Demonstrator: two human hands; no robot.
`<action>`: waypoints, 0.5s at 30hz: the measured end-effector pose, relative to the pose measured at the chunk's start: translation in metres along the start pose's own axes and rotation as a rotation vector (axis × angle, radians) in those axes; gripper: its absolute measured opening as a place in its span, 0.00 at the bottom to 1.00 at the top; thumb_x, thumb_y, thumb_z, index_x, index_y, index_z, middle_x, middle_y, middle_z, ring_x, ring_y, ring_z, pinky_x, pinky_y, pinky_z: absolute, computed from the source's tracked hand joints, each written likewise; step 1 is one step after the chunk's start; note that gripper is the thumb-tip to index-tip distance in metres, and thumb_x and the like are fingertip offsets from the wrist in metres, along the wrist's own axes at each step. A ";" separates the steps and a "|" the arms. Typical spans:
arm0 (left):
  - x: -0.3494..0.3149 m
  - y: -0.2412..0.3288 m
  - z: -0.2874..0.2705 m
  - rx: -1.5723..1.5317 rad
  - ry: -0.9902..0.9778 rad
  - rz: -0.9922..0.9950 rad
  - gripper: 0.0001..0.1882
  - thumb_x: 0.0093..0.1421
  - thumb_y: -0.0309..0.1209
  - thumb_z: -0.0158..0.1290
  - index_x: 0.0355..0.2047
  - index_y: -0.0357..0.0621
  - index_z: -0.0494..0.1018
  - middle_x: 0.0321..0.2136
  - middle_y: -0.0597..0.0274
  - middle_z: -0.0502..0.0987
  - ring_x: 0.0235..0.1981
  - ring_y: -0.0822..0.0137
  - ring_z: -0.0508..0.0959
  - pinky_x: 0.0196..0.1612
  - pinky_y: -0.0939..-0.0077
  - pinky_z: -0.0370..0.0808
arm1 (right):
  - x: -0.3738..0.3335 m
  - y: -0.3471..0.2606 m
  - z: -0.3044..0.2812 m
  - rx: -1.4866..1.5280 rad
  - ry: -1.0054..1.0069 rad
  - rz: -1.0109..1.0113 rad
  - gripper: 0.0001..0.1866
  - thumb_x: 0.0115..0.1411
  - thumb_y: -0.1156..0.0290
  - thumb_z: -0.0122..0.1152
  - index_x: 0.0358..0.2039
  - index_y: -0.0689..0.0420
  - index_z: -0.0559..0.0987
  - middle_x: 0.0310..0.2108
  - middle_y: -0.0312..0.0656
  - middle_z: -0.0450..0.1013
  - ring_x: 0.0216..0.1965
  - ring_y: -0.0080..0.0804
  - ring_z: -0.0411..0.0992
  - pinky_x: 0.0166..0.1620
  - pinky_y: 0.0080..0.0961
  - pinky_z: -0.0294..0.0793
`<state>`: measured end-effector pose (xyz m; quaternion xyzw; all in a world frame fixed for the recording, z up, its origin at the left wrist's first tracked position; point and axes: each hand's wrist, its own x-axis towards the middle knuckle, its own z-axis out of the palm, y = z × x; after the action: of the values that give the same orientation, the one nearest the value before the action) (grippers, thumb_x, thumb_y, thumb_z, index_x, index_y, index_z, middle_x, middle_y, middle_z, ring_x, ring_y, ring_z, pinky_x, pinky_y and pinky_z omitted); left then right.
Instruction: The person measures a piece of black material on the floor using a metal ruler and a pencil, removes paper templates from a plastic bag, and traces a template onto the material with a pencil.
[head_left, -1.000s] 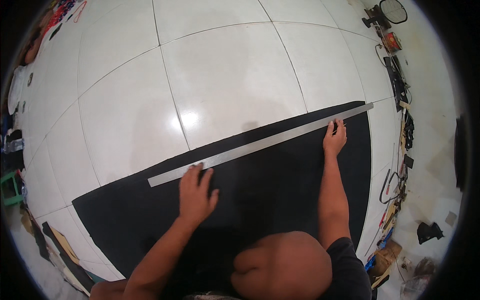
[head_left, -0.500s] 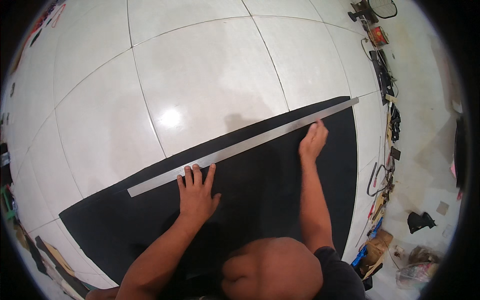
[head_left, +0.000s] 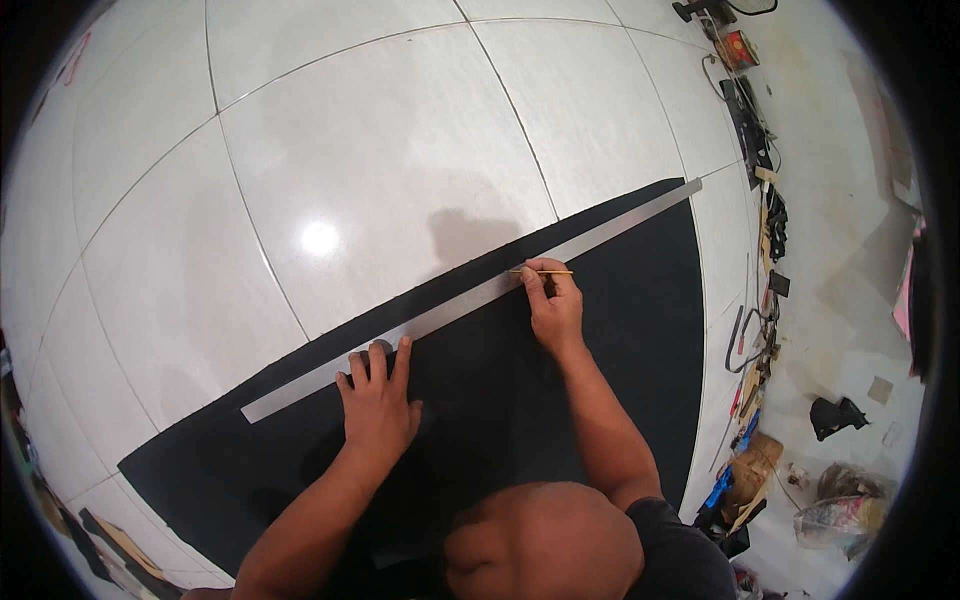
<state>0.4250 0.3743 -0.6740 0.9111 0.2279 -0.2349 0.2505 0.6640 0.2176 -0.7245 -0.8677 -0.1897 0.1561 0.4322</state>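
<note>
A long flat metal ruler (head_left: 455, 318) lies slantwise across a large black sheet (head_left: 470, 420), close to the sheet's far edge, its right end sticking out past the sheet's corner. My left hand (head_left: 378, 405) rests with spread fingers, the fingertips pressing on the ruler's left part. Pinched in my right hand (head_left: 556, 310) is a thin yellow pencil-like stick (head_left: 555, 272), held nearly level over the middle of the ruler. Its tip points left. Whether the tip touches the ruler or the sheet I cannot tell.
Glossy white floor tiles (head_left: 380, 150) surround the sheet. Along the right wall runs a row of tools and cables, with a red tin (head_left: 740, 50), a cardboard piece (head_left: 755, 470), a plastic bag (head_left: 840, 520) and a black scrap (head_left: 836, 416). Long strips (head_left: 125, 545) lie at lower left.
My right hand has moved left along the ruler from near its right end, and the yellow stick now shows in its fingers. My left hand stays on the ruler. The view has shifted slightly.
</note>
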 end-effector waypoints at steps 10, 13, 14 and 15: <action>0.004 0.001 0.002 -0.008 -0.076 -0.026 0.54 0.54 0.42 0.68 0.75 0.53 0.48 0.66 0.42 0.56 0.66 0.33 0.60 0.62 0.31 0.64 | 0.019 0.005 -0.016 -0.178 0.048 -0.037 0.10 0.68 0.65 0.60 0.42 0.60 0.77 0.33 0.45 0.79 0.35 0.37 0.79 0.42 0.31 0.77; 0.004 0.001 0.001 0.018 -0.092 -0.031 0.55 0.53 0.42 0.68 0.75 0.53 0.48 0.66 0.40 0.55 0.66 0.31 0.59 0.62 0.31 0.64 | 0.047 0.022 -0.040 -0.196 0.114 0.026 0.13 0.69 0.63 0.58 0.42 0.60 0.76 0.33 0.47 0.79 0.35 0.40 0.80 0.42 0.34 0.77; 0.004 0.002 0.000 0.019 -0.065 -0.024 0.54 0.52 0.41 0.69 0.74 0.51 0.50 0.65 0.40 0.56 0.65 0.32 0.60 0.62 0.33 0.64 | 0.059 0.035 -0.053 -0.204 0.124 0.044 0.13 0.69 0.63 0.57 0.42 0.61 0.76 0.33 0.47 0.79 0.36 0.40 0.80 0.42 0.35 0.77; 0.004 0.002 0.001 0.023 -0.042 -0.021 0.54 0.51 0.41 0.70 0.73 0.49 0.52 0.64 0.40 0.57 0.64 0.33 0.61 0.62 0.35 0.64 | 0.070 0.041 -0.064 -0.210 0.131 0.065 0.13 0.70 0.63 0.57 0.42 0.61 0.76 0.34 0.48 0.80 0.36 0.40 0.80 0.42 0.35 0.77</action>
<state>0.4288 0.3731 -0.6756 0.9062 0.2295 -0.2594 0.2424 0.7612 0.1831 -0.7287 -0.9222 -0.1482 0.0924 0.3451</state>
